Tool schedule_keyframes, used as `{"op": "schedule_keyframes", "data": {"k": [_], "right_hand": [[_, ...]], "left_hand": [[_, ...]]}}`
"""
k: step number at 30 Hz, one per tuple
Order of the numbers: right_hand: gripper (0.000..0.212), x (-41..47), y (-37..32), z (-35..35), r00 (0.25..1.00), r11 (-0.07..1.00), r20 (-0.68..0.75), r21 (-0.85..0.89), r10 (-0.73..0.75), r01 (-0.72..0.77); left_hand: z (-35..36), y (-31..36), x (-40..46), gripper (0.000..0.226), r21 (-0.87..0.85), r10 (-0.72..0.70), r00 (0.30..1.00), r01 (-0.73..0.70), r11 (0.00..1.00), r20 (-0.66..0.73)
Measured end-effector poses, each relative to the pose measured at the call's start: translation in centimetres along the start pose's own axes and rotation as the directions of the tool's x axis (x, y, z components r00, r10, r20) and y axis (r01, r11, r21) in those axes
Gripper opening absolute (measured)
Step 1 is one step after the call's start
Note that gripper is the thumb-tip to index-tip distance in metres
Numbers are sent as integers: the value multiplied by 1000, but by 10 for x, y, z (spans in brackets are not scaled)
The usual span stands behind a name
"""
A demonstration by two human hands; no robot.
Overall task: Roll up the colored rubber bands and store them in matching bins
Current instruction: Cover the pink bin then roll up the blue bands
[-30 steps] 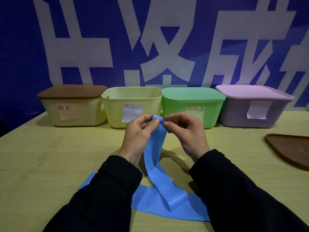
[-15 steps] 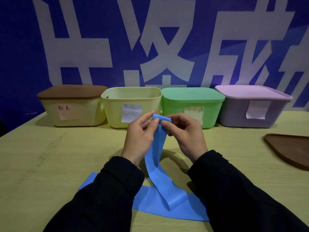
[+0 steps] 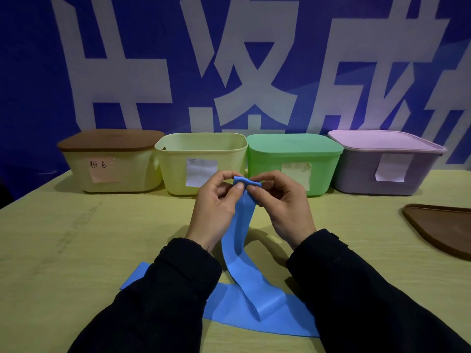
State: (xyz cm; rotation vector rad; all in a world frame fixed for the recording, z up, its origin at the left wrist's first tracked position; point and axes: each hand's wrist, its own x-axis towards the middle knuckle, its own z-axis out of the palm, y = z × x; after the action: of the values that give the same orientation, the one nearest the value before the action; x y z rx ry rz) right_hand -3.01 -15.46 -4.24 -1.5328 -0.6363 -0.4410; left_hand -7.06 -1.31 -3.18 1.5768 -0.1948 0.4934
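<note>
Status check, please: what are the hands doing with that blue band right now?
Left hand and right hand both pinching blue band at its top end, roll just begun. Rest trails onto table. Open yellow bin behind; nothing in the way.

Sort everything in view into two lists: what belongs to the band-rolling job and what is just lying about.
Part of the job:
blue band, its top end pinched by the left hand and right hand
open yellow bin
brown-lidded bin
green bin
purple bin

Lying about:
loose brown lid at the table's right edge
blue banner
</note>
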Motion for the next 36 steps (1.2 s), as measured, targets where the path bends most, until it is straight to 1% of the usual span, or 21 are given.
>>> {"op": "schedule_keyframes", "data": {"k": [3, 5, 8, 9, 15, 18, 19, 21, 23, 25, 27, 28, 30, 31, 32, 33, 34, 35, 36], "right_hand": [[8, 1, 1, -2, 1000, 999, -24, -27, 20, -21], [10, 1, -3, -2, 1000, 1000, -6, -18, 18, -18], [9, -1, -6, -2, 998, 997, 52, 69, 36, -40], [12, -1, -7, -2, 997, 994, 58, 97, 42, -47], [14, 2, -7, -1, 992, 979, 15, 159, 123, -124], [7, 1, -9, -1, 994, 978, 0, 177, 109, -107], [7, 1, -10, -1, 994, 979, -5, 177, 107, -104], [8, 1, -9, 0, 994, 980, -5, 169, 109, -107], [11, 1, -9, 0, 995, 982, 13, 158, 99, -99], [13, 0, -8, 1, 996, 985, 23, 145, 87, -89], [11, -1, -8, 2, 996, 989, -1, 116, 89, -88], [11, -1, -8, 2, 997, 994, -32, 78, 77, -74], [10, -1, -8, -1, 993, 997, -119, -71, -16, 8], [6, 0, -8, -3, 983, 981, -152, -178, -106, 78], [2, 1, -9, -7, 966, 943, -154, -291, -210, 159], [3, 1, -9, -9, 943, 891, -128, -387, -308, 238], [4, 1, -8, -10, 920, 837, -82, -451, -383, 308], [5, 0, -7, -9, 901, 791, -33, -493, -433, 362], [7, -1, -6, -7, 886, 754, 9, -522, -464, 400]], "left_hand": [[2, 0, -1, 6, -22, 7, 1000, -7, 1000, 5], [2, 0, -1, 6, -57, 6, 1000, -6, 998, 1], [2, 1, -1, 9, -113, 6, 1000, -5, 994, 9], [1, 1, -1, 10, -127, 6, 1000, -4, 992, 13], [0, 0, -1, 15, -102, 19, 1000, -17, 995, 24], [0, 0, 0, 19, -149, -34, 999, 37, 988, 17], [1, 0, 1, 20, -153, -62, 998, 63, 986, 11], [1, -3, 2, 18, -107, -82, 997, 81, 991, -5], [2, -3, 2, 15, -81, -63, 998, 62, 995, -15], [2, -1, 1, 16, -103, -45, 999, 43, 994, -22], [3, 1, 1, 17, -104, -41, 999, 39, 994, -13], [3, 0, 1, 18, -72, -28, 999, 27, 997, -20], [3, -3, 0, 15, 94, 47, 995, -39, 995, -89], [2, -2, 1, 10, 167, 84, 988, -61, 984, -132], [1, -1, 1, 8, 177, 98, 984, -71, 982, -149], [0, -1, 2, 17, 130, 87, 988, -70, 989, -127], [-1, 0, 1, 29, 37, 41, 996, -38, 999, -77], [0, 3, 0, 39, -70, -15, 1000, 14, 997, -17], [0, 5, 0, 44, -155, -54, 998, 56, 986, 22]]}}
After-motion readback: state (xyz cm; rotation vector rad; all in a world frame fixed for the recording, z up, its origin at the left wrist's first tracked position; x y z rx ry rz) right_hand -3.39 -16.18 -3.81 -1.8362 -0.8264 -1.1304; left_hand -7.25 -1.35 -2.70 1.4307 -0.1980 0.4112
